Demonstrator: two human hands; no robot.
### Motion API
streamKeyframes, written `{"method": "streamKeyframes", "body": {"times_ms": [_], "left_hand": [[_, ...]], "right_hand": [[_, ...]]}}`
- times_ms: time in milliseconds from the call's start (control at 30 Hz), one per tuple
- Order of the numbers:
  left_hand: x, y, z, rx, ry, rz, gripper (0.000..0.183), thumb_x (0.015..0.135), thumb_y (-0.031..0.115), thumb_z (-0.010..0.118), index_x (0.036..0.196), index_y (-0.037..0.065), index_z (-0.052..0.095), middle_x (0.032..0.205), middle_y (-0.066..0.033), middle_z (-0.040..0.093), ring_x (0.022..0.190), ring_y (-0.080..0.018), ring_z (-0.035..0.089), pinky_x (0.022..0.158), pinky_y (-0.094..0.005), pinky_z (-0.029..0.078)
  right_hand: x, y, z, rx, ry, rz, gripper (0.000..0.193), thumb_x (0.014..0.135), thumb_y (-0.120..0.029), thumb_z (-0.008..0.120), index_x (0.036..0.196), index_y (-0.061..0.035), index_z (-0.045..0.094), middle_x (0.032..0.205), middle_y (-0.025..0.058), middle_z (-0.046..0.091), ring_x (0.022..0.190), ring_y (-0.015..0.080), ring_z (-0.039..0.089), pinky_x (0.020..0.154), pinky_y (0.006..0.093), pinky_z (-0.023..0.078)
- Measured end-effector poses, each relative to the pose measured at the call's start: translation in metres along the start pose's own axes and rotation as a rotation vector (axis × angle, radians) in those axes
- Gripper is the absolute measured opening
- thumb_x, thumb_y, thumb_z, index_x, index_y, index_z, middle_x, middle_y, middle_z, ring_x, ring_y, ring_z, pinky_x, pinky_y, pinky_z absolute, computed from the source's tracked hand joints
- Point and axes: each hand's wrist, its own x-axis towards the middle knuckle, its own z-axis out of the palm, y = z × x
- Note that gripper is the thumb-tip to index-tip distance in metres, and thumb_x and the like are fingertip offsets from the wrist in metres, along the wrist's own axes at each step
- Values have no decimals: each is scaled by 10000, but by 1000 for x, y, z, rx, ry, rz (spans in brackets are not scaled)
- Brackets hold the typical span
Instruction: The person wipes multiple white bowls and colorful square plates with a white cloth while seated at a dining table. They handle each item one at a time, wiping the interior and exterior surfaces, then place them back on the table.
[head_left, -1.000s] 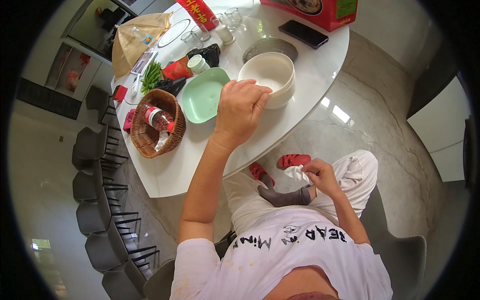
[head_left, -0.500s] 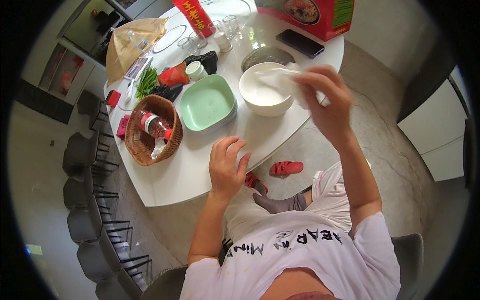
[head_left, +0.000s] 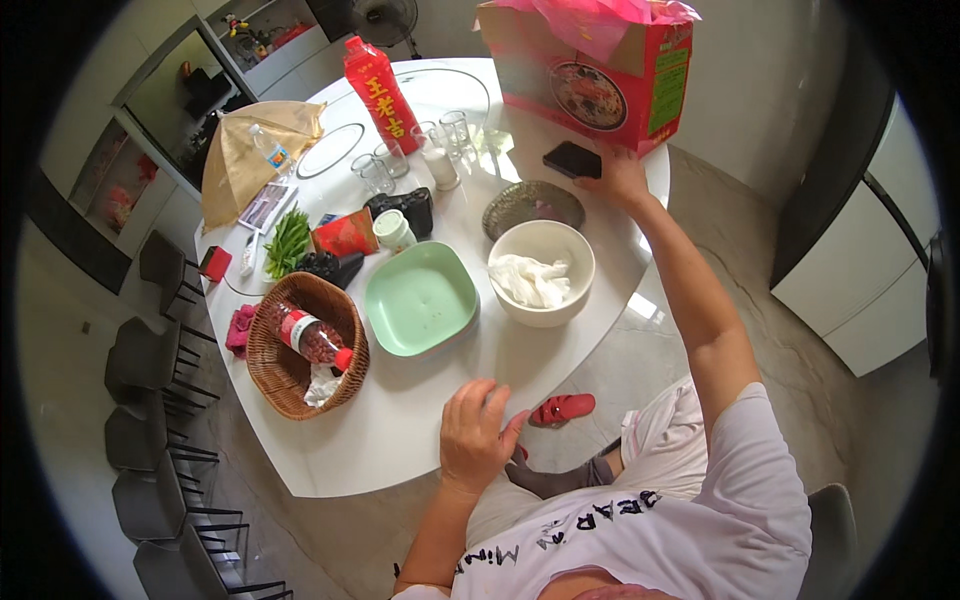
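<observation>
On the far right of the table my right hand (head_left: 622, 178) grips a black phone (head_left: 570, 159), its thumb at the near edge and its palm covering the right end. Close to the table's near edge, my left hand (head_left: 475, 437) holds nothing; its fingers are loosely curved, with the thumb apart. Between the two hands stands a white bowl (head_left: 540, 313), with a crumpled white tissue (head_left: 533, 281) inside. A dark patterned plate (head_left: 533, 209) lies just beyond the bowl. Left of the bowl rests a light green square tray (head_left: 420, 300).
A wicker basket (head_left: 268, 363) holds a red-capped bottle (head_left: 311, 336). Farther back are glasses (head_left: 455, 133), a red drink bottle (head_left: 378, 95) and a large red box (head_left: 590, 95). Green leaves (head_left: 288, 241) and a white jar (head_left: 393, 229) sit left of centre. Grey chairs (head_left: 140, 350) line the left.
My right hand has let go of the tissue, which is now in the bowl, and has reached away to the phone. The view has shifted; my left hand stays near the table edge.
</observation>
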Motion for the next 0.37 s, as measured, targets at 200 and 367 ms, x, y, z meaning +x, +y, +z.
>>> {"method": "streamKeyframes", "body": {"times_ms": [200, 367], "left_hand": [[-1, -1, -4, 28, 9, -4, 370, 698, 179, 805, 996, 51, 627, 1071, -114, 595, 1007, -317, 580, 840, -415, 478], [-3, 0, -1, 16, 10, -19, 345, 699, 168, 799, 981, 59, 632, 1064, -110, 596, 1001, -305, 585, 845, -416, 481]], "right_hand": [[-1, -6, 15, -78, -152, 62, 758, 675, -503, 768, 1255, -62, 558, 1143, 221, 618, 1128, 386, 551, 961, 445, 451], [-24, -9, -44, 109, -194, 145, 710, 677, -410, 783, 1254, -59, 562, 1161, 207, 630, 1149, 391, 554, 984, 442, 447]]}}
